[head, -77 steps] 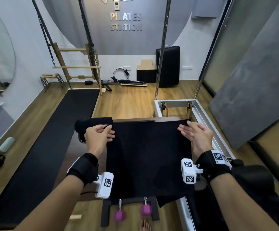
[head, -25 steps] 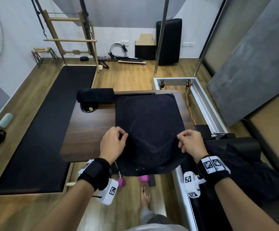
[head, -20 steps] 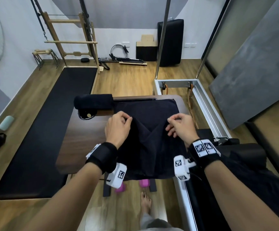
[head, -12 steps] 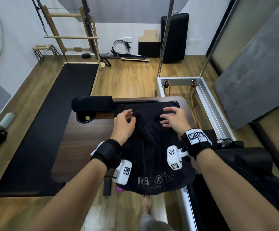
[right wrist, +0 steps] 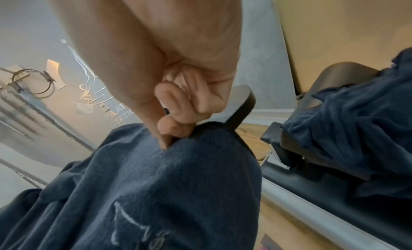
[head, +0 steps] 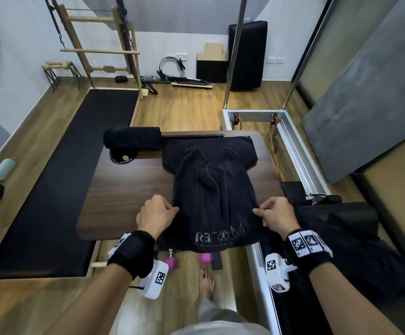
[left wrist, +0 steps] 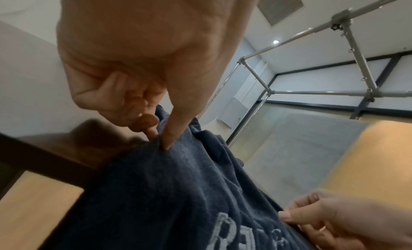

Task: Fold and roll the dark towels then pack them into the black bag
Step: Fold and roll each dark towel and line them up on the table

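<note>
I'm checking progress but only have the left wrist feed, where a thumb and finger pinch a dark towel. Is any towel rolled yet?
Observer: Yes. The head view shows one rolled towel lying at the far left corner of the table.
Operator: How is the right hand gripping?
Observer: The right wrist view shows the right hand pinching the right edge of the flat towel between thumb and forefinger.
Operator: Where does that towel's near end lie?
Observer: It hangs over the table's near edge, logo showing.
</note>
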`<state>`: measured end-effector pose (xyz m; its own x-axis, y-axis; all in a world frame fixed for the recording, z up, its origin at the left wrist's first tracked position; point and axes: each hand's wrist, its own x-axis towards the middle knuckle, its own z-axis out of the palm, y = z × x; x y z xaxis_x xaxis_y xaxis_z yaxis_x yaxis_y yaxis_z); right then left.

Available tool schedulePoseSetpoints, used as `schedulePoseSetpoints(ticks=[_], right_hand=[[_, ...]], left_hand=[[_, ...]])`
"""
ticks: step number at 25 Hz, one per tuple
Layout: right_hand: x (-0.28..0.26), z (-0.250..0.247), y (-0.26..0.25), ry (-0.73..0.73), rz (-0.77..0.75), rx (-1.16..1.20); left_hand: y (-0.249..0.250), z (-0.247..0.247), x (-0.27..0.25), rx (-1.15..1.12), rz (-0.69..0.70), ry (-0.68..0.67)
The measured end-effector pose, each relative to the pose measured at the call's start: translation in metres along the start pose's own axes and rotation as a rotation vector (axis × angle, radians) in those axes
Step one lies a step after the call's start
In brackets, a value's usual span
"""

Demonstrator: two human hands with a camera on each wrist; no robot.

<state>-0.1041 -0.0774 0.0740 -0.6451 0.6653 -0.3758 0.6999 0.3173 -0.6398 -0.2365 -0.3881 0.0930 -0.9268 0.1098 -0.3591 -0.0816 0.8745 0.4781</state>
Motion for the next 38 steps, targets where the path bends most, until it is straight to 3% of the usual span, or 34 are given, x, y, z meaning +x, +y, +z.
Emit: schedulePoseSetpoints(ticks=[3,6,8,10,13,15,18,21,27,32,38], right_hand=[[-0.007,0.000,-0.013,-0.034,0.018,0.299],[-0.011,-0.013,-0.035,-0.043,-0.012,0.809],[-0.012,-0.021,-0.036,-0.071,-0.122,0.799],[-0.018,-0.022,-0.031,-0.086,-0.250,0.592],[-0.025,-0.018,-0.012,0.068,-0.397,0.111],[-0.027,-0.015,0.001,0.101,-0.467,-0.083],[-0.030,-0.013,0.013,0.071,-0.552,-0.203],[-0.034,-0.012,0.021,0.040,-0.603,-0.269],[-0.041,-0.014,0.030,-0.002,-0.706,-0.371],[-0.035,-0.022,0.028,-0.062,-0.712,-0.383],[0.009,-0.056,-0.015,0.074,-0.824,-0.117]], left_hand=[[0.006,0.005,0.003,-0.279,-0.027,0.065],[0.017,0.001,0.002,-0.942,-0.002,0.070],[0.018,0.001,-0.001,-1.171,0.051,0.054],[0.014,0.004,-0.008,-1.043,0.164,0.060],[-0.001,0.012,-0.023,-0.515,0.484,0.141],[-0.009,0.015,-0.036,-0.225,0.639,0.094],[-0.014,0.021,-0.050,0.145,0.670,-0.008],[-0.021,0.027,-0.055,0.417,0.639,0.026],[-0.033,0.028,-0.063,0.118,0.752,0.166],[-0.020,0.007,-0.048,-0.371,0.602,0.191],[0.011,-0.025,-0.004,-0.547,0.567,0.180]])
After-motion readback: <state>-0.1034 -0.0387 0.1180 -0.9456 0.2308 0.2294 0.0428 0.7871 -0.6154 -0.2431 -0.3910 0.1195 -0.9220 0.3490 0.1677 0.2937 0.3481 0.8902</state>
